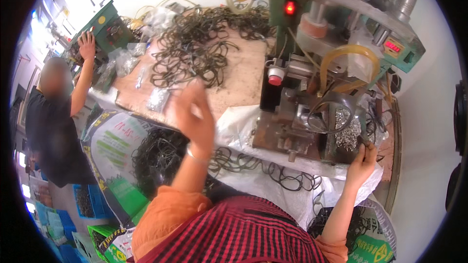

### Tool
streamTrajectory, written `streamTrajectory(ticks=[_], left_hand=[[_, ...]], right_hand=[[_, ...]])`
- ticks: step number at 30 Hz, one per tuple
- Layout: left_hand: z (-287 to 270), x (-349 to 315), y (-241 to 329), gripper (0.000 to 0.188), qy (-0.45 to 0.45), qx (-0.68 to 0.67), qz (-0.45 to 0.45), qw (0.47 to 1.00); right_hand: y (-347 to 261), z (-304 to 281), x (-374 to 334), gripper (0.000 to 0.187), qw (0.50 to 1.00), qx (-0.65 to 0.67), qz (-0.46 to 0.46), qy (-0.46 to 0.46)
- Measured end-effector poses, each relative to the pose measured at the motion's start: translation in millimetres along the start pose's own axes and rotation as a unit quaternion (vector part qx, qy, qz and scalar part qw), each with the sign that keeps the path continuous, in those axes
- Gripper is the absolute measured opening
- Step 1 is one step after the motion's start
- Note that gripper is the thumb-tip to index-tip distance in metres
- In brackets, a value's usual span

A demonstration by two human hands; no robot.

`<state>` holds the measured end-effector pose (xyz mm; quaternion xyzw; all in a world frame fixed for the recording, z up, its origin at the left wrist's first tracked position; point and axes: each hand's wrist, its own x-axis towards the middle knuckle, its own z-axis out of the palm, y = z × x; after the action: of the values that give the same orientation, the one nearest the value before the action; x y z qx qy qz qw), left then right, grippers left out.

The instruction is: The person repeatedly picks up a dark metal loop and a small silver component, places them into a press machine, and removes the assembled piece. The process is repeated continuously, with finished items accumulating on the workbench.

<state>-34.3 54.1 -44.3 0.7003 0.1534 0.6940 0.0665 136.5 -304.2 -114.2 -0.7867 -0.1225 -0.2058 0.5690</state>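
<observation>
My left hand (194, 114) is raised over the front edge of the worktable, smeared by motion; whether it holds anything does not show. My right hand (363, 159) is at the right front corner of a dark metal tray (327, 147), its fingers bent together at the rim. A small dark bit shows at those fingertips, too small to name. Many small silver metal pieces (348, 131) lie heaped in the tray. A dark rubber-like loop (312, 122) hangs across the tray's left side, under the green press machine (319, 27).
Tangled black loops (195, 58) cover the back of the wooden table (246, 63). A red button (275, 80) sits on the press. Sacks of black loops (158, 158) stand below the front edge. At left a person (56, 126) reaches to another green machine (109, 27).
</observation>
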Motion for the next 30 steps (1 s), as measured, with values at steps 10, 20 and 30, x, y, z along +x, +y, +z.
streamTrajectory(ticks=[10, 20, 30], left_hand=[[86, 54, -127, 0.016, -0.448, 0.215, 0.166, 0.852], [73, 69, -134, 0.015, -0.49, 0.057, 0.202, 0.846], [-8, -32, 74, 0.009, -0.233, -0.301, 0.053, 0.923]], right_hand=[[-34, 34, 24, 0.015, 0.993, -0.095, -0.055, -0.035], [-53, -7, -8, 0.017, 0.999, -0.005, 0.033, -0.04], [-98, 96, 2, 0.04, 0.936, 0.313, 0.098, -0.126]])
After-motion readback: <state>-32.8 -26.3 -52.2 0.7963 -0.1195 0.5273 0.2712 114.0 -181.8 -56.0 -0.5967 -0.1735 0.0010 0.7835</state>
